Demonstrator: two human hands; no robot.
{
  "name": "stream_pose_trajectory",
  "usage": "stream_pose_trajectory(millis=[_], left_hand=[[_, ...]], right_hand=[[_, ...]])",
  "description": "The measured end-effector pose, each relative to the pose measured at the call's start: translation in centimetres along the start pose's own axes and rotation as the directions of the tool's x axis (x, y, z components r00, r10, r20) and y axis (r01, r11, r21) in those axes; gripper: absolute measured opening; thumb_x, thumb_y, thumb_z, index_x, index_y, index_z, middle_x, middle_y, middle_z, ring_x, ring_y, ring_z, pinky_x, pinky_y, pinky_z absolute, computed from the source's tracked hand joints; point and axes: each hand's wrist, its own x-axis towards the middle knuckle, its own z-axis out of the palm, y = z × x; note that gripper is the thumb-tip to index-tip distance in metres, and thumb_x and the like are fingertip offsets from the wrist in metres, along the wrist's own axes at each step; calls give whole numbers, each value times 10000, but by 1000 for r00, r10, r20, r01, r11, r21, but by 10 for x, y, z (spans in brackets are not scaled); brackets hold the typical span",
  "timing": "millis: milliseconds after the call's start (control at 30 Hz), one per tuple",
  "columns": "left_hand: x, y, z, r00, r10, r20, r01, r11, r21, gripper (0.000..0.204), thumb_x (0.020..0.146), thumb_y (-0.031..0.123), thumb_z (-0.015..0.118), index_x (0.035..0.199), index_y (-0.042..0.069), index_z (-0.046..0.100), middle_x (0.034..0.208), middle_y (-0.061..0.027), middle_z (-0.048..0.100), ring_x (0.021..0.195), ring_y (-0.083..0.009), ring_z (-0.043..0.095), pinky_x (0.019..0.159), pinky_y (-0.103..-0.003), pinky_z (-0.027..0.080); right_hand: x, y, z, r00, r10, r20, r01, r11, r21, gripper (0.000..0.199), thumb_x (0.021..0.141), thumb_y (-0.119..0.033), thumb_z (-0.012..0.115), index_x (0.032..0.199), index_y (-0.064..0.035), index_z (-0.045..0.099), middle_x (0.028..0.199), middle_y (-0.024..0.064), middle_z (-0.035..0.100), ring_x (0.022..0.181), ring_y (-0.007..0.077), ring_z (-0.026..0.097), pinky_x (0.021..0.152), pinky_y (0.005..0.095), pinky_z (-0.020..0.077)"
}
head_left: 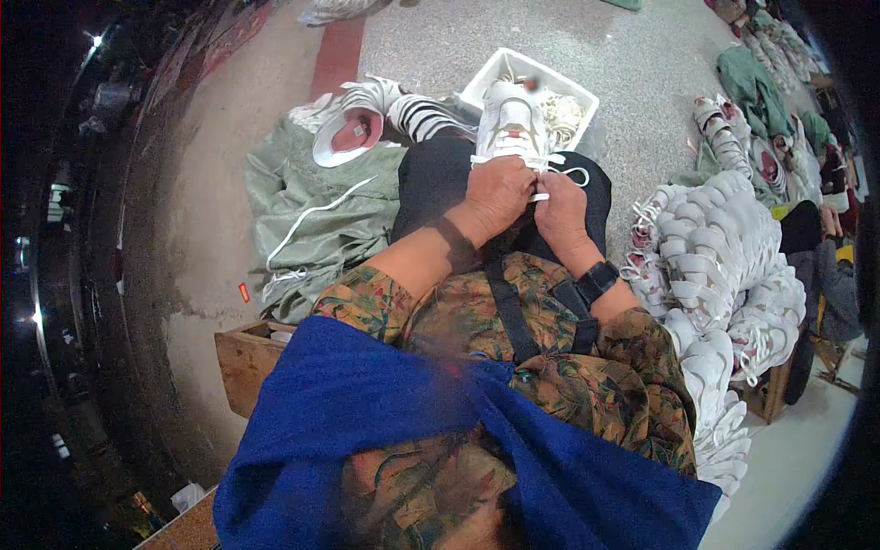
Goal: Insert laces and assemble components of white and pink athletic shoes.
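A white sneaker with beige and red details lies over my knees, its toe pointing away from me. White shoelace runs across its upper part and loops out to the right. My left hand is closed at the shoe's near end, with lace at its fingers. Just right of it, my right hand is closed in a pinch on the lace, a short white piece showing by the thumb. The two hands almost touch. My fingers hide the shoe's near end and part of the lacing.
Beyond the shoe stands a white bin with bundled laces. On the left, a green sack bears a loose lace and white shoes. Stacked white shoes rise at right. A wooden box sits at lower left.
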Motion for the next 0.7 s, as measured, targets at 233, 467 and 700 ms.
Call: stream_pose_trajectory(millis=[233, 467, 700], left_hand=[[8, 6, -26, 968, 10, 249, -62, 977, 204, 106, 686, 172, 619, 679, 71, 649, 680, -133, 612, 668, -322, 617, 589, -421, 494], [-27, -40, -80, 852, -240, 464, 148, 963, 227, 133, 699, 149, 571, 708, 66, 674, 707, -180, 630, 694, -340, 626, 623, -416, 491], [-42, -65, -61, 868, -163, 469, 336, 888, -313, 218, 712, 229, 663, 738, 12, 650, 673, -146, 620, 625, -249, 601, 590, -359, 460]], right_hand=[[1, -6, -6, 991, 123, 48, -122, 992, -29, 119, 675, -39, 548, 782, -77, 583, 712, 135, 575, 678, 354, 571, 621, 456, 463], [-4, -34, -24, 939, -239, 249, 237, 971, 39, 121, 689, -79, 593, 809, -71, 588, 781, 125, 570, 721, 330, 575, 628, 413, 480], [-9, -38, 3, 770, -387, 507, 488, 869, -78, 110, 753, -114, 527, 858, -83, 533, 838, 104, 505, 822, 295, 545, 944, 577, 321]])
